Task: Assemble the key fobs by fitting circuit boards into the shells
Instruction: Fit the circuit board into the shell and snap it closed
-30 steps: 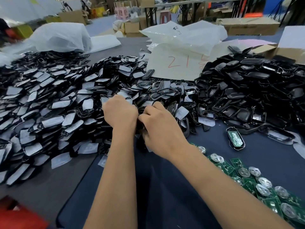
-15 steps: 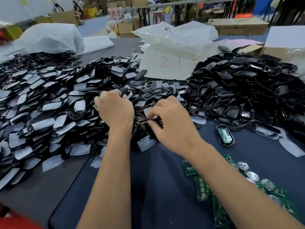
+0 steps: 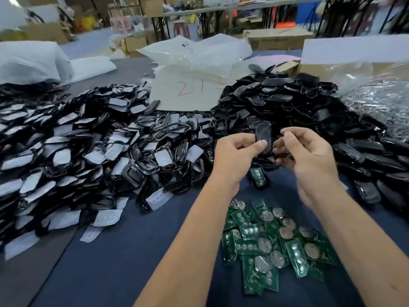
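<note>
My left hand [image 3: 234, 151] pinches a black key fob shell [image 3: 264, 135] upright between thumb and fingers, raised above the blue mat. My right hand [image 3: 307, 151] hovers just right of the shell with fingers curled; whether it touches the shell is unclear. Green circuit boards [image 3: 272, 244] with round silver battery clips lie in a loose heap on the mat below my wrists. One shell with a green board fitted in it [image 3: 258, 178] lies on the mat under my hands.
A big heap of shells with white film tabs [image 3: 77, 151] fills the left. A heap of plain black shells [image 3: 298, 107] rises at the right. White bags [image 3: 194, 54], a sheet with red writing [image 3: 188, 91] and a bag of shiny parts [image 3: 380, 98] lie behind.
Both hands have left the left heap of film-tabbed shells and moved right and up. My left hand now holds a black shell in the air.
</note>
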The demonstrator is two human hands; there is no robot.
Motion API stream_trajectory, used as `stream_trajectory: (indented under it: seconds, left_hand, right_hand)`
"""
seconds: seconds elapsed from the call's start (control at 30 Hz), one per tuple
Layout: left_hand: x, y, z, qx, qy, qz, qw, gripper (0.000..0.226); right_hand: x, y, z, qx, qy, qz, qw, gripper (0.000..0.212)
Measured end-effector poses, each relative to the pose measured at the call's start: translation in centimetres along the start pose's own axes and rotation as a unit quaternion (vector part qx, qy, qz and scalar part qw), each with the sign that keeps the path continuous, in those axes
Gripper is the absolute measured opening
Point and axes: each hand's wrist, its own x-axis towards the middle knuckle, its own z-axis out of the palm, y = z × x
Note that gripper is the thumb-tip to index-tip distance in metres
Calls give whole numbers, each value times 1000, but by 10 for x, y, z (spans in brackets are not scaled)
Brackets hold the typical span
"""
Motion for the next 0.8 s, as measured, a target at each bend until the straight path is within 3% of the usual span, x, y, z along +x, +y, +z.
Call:
stream_trajectory:
  seconds: [0.1,0.17,0.27,0.5,0.6,0.8]
  left_hand:
    - [-2,-6,0,10,-39,9,999,11]
    - [-2,-9,-5,8,-58,14,998,12]
    - [0,-11,-12,6,-78,12,997,16]
    - [3,-15,-13,-29,-120,-17,992,12]
    - [4,-16,-13,-60,-142,-46,987,19]
    - [2,-14,-7,-87,-160,-69,981,11]
  right_hand:
    - [-4,7,-5,62,-56,52,995,18]
    - [-4,10,-5,94,-51,71,992,15]
    - [-2,11,-6,145,-49,95,984,28]
    - [0,11,-10,199,-72,78,974,37]
    - [1,12,-12,209,-77,71,972,35]
    - [2,13,-14,223,-49,86,970,30]
